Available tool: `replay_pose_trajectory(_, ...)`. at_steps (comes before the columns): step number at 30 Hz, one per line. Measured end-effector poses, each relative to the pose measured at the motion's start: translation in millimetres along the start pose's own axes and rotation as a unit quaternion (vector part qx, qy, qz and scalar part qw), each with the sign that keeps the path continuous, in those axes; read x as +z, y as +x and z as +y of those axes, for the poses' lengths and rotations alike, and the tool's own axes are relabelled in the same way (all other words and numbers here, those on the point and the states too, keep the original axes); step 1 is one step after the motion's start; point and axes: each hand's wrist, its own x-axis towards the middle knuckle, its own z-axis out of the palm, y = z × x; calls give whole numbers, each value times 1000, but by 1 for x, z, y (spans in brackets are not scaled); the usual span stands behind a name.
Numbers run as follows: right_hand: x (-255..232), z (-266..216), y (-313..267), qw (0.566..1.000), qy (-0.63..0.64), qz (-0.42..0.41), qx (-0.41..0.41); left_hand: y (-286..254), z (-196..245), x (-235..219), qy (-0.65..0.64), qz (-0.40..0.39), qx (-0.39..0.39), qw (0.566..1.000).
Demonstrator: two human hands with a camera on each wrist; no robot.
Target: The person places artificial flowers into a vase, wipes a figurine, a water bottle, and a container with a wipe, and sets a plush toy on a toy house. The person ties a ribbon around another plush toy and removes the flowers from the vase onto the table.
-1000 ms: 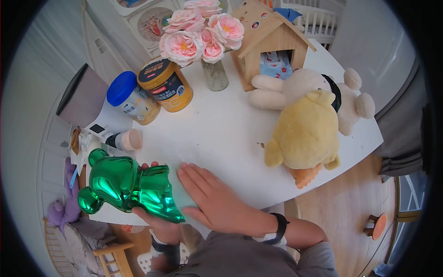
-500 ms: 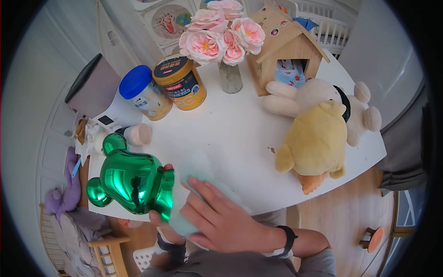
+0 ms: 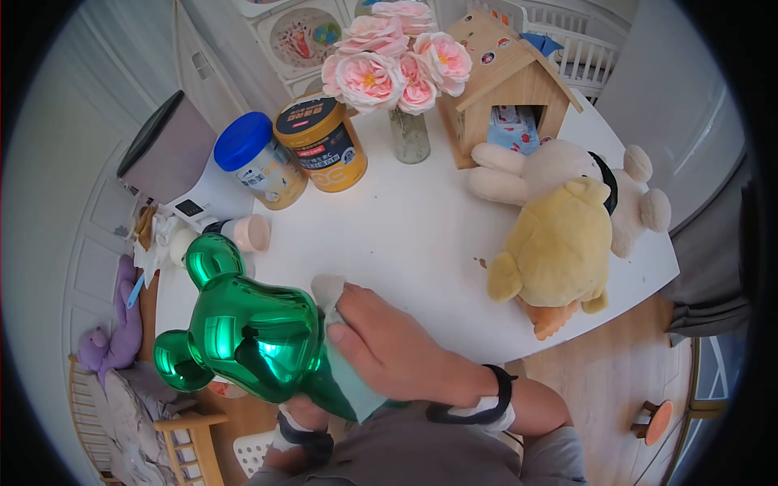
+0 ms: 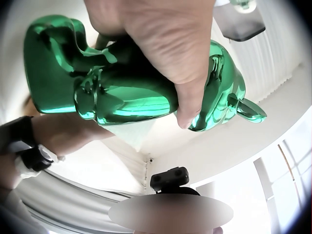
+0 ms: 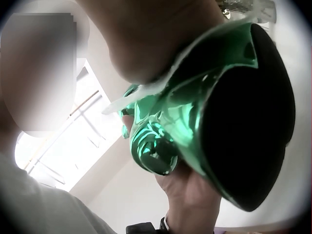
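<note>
A glossy green bear figurine (image 3: 255, 332) is held tilted over the near left part of the table, head and round ears toward the left. From underneath, my left hand (image 3: 308, 411) grips it; the left wrist view shows the thumb (image 4: 190, 105) wrapped at the neck. My right hand (image 3: 393, 344) holds a pale, thin cloth (image 3: 352, 389) against the figurine's body, with one corner sticking out past the fingers. The right wrist view faces the figurine's dark underside (image 5: 248, 117), and the cloth (image 5: 146, 92) lies between hand and body.
On the white table (image 3: 405, 243) stand a blue-lidded jar (image 3: 259, 162), a yellow tub (image 3: 324, 146), a vase of pink flowers (image 3: 411, 138) and a wooden house (image 3: 470, 113). Plush toys (image 3: 559, 243) lie at the right. A pink cup (image 3: 253, 233) is behind the figurine.
My right hand has gone from lying flat with fingers extended to gripping the cloth around the figurine's body. The figurine has turned and shifted slightly right. The head view has shifted too.
</note>
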Motion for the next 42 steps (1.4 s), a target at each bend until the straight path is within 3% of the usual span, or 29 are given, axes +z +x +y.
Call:
replay_pose_trajectory(2, -8, 6, -2, 970, 200, -54, 124, 4, 0, 1, -1, -19, 3, 1000)
replay_pose_trajectory(5, -10, 23, -13, 958, 224, -93, 152, 11, -1, 2, -5, -47, 7, 999)
replay_pose_trajectory(11, -17, 27, -33, 972, 181, -91, 115, 29, -11, 6, -145, -123, 24, 981)
replay_pose_trajectory(13, -22, 29, -42, 975, 180, -77, 104, 29, -5, 10, -169, -108, 20, 979)
replay_pose_trajectory(15, -30, 32, -53, 954, 132, -154, 221, 31, -3, 8, -192, -93, 19, 977)
replay_pose_trajectory(16, -32, 32, -56, 954, 132, -156, 220, 33, -5, 4, -191, -99, 27, 976)
replay_pose_trajectory(18, -33, 31, -60, 934, 46, -143, 325, 34, -5, 2, -196, -116, 22, 973)
replay_pose_trajectory(19, -30, 28, -61, 934, 47, -143, 325, 32, -5, 1, -196, -116, 22, 974)
replay_pose_trajectory(21, -25, 21, -61, 969, 70, 141, 191, 27, -5, 1, -146, -87, -15, 985)
replay_pose_trajectory(22, -27, 17, -61, 969, 69, 142, 192, 26, -5, 5, -154, -109, -8, 982)
replay_pose_trajectory(24, -32, 8, -60, 981, 129, 55, 133, 26, -3, 14, -133, -119, 4, 984)
replay_pose_trajectory(25, -30, 2, -58, 981, 129, 56, 133, 27, -3, 17, -112, -127, 17, 985)
replay_pose_trajectory(26, -24, -4, -53, 993, 79, 15, 81, 33, -8, 18, -103, -162, 88, 977)
replay_pose_trajectory(27, -20, -8, -51, 999, 29, -26, 28, 31, -13, 10, -103, -163, 88, 977)
replay_pose_trajectory(29, -17, -6, -56, 999, 31, -41, 17, 28, -16, 0, -113, -69, 109, 985)
replay_pose_trajectory(30, -16, -6, -58, 999, 18, -28, -5, 29, -16, 1, -108, -71, 127, 983)
replay_pose_trajectory(34, -10, -14, -69, 998, -19, -50, -40, 33, -10, 4, -159, -13, 39, 986)
replay_pose_trajectory(37, -3, -22, -74, 991, -71, -92, -68, 42, -17, -7, -137, -33, 88, 986)
replay_pose_trajectory(38, -1, -23, -74, 983, -106, -118, -89, 46, -14, -3, -191, -100, 108, 971)
replay_pose_trajectory(41, -5, -16, -75, 979, -88, -152, -107, 44, -9, -6, -122, -98, 74, 985)
replay_pose_trajectory(42, -8, -16, -74, 977, -77, -166, -106, 40, -7, -4, -103, -65, 56, 991)
